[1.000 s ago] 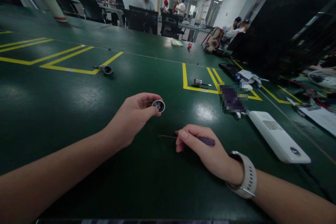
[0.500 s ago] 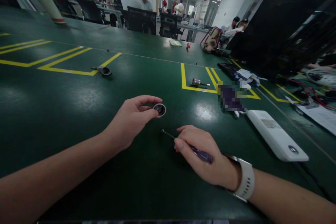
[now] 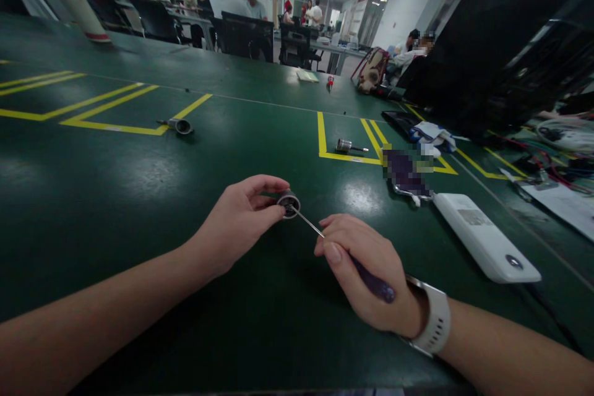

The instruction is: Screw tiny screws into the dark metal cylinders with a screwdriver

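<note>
My left hand [image 3: 248,216] pinches a small round metal cup [image 3: 297,202] between thumb and fingers, its open end facing me. In my right hand [image 3: 359,266] is a screwdriver [image 3: 377,284] with a dark purple handle and a thin shaft. The shaft's tip sits inside the mouth of the metal cup; what it touches in there is too small to tell. Beyond my hands lie two metal parts with stems: a cup-shaped one [image 3: 183,127] at the left and a cylindrical one [image 3: 344,145] at the right.
Yellow tape lines [image 3: 116,128] mark the green table [image 3: 153,229]. At the right lie a phone [image 3: 403,172], a white power bank [image 3: 487,238], a cloth [image 3: 434,135] and a clipboard [image 3: 561,204] near tangled wires. A pale tapered object [image 3: 77,3] stands far left. People sit at tables behind.
The screwdriver's tip has moved up and into the metal cup from below it. My left hand with the cup has shifted slightly right and down.
</note>
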A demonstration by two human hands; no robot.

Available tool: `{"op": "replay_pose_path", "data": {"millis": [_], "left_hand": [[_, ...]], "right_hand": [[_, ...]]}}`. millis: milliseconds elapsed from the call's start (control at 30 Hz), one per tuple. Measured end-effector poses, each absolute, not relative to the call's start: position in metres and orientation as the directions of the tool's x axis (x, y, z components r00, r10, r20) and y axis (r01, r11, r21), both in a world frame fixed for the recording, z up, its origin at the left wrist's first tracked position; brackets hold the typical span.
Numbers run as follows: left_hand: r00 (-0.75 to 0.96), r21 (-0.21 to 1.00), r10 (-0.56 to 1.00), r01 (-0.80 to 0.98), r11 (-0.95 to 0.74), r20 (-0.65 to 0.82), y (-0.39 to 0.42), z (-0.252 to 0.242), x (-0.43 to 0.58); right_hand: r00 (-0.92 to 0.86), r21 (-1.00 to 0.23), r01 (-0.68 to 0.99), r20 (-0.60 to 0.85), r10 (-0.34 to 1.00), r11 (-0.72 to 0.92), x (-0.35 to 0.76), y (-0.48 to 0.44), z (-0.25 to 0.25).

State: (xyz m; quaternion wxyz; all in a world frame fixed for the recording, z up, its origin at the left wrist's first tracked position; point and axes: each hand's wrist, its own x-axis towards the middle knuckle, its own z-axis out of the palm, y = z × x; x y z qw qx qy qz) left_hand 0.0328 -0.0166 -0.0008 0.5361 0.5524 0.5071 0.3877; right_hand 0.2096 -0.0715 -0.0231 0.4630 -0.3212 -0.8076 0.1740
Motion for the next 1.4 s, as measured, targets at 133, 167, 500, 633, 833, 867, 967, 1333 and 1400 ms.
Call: {"op": "replay_pose_path", "data": {"millis": [133,167,500,633,833,867,967,1333,1400], "left_hand": [[0.153,0.98,0.985,0.194,0.052,-0.082,-0.013,-0.002,0.029],[0.139,0.977,0.987,0.208,0.048,-0.078,-0.012,-0.003,0.028],[0.105,0.967,0.991,0.25,0.057,-0.086,-0.01,-0.002,0.028],[0.123,0.966,0.989,0.253,0.053,-0.087,-0.01,-0.002,0.027],[0.16,0.981,0.981,0.179,0.079,-0.108,-0.013,-0.003,0.027],[0.179,0.986,0.978,0.147,0.084,-0.11,-0.014,-0.004,0.028],[0.24,0.995,0.966,0.049,0.092,-0.101,-0.021,-0.009,0.032],[0.348,0.983,0.933,0.18,0.033,-0.095,-0.033,-0.024,0.04],[0.347,0.978,0.933,0.207,0.023,-0.096,-0.033,-0.024,0.04]], "right_hand": [[-0.353,-0.596,0.348,0.631,0.691,0.723,0.211,-0.071,-0.021],[-0.351,-0.615,0.349,0.614,0.707,0.707,0.211,-0.071,-0.021],[-0.277,-0.823,0.377,0.337,0.9,0.424,0.215,-0.067,-0.022],[-0.265,-0.851,0.365,0.294,0.918,0.378,0.215,-0.066,-0.021],[-0.259,-0.849,0.385,0.276,0.926,0.361,0.215,-0.066,-0.02],[-0.257,-0.847,0.392,0.274,0.927,0.359,0.215,-0.065,-0.02],[-0.253,-0.838,0.407,0.28,0.926,0.364,0.214,-0.065,-0.02],[-0.236,-0.859,0.379,0.27,0.933,0.344,0.215,-0.064,-0.021],[-0.199,-0.898,0.339,0.224,0.954,0.282,0.217,-0.063,-0.023]]}}
